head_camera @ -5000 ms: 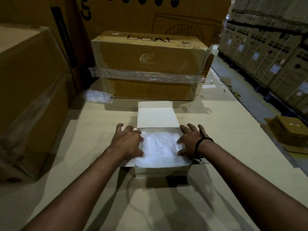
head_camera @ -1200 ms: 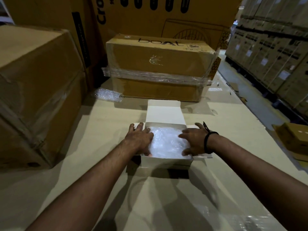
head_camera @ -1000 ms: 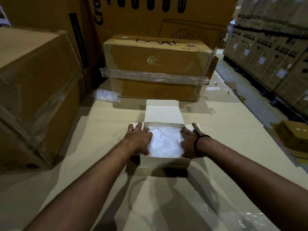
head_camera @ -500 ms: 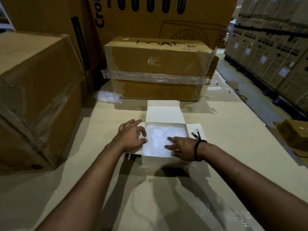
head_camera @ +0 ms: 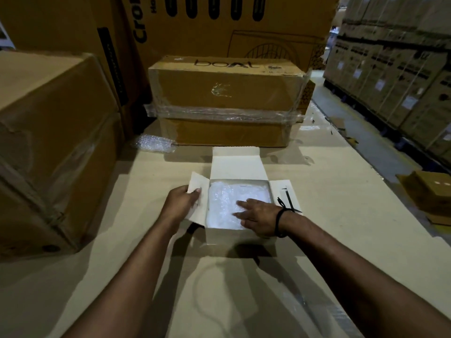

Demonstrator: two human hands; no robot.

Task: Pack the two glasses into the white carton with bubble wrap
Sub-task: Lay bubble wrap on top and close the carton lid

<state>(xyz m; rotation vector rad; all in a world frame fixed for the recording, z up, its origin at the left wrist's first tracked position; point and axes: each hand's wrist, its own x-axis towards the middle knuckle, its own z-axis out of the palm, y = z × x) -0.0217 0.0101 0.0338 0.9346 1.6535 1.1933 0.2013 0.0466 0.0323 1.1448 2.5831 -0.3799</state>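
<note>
The left hand (head_camera: pixel 181 203) now pinches the left flap (head_camera: pixel 199 191) of the carton (head_camera: pixel 227 236), lifted since a moment ago; the right hand (head_camera: pixel 258 215) still presses flat-fingered on the bubble wrap (head_camera: pixel 227 198)

Bare table (head_camera: pixel 329 215) toward near and right edges — blocked at far edge by taped brown box (head_camera: pixel 224 93), at left edge by large box (head_camera: pixel 48 142).
</note>
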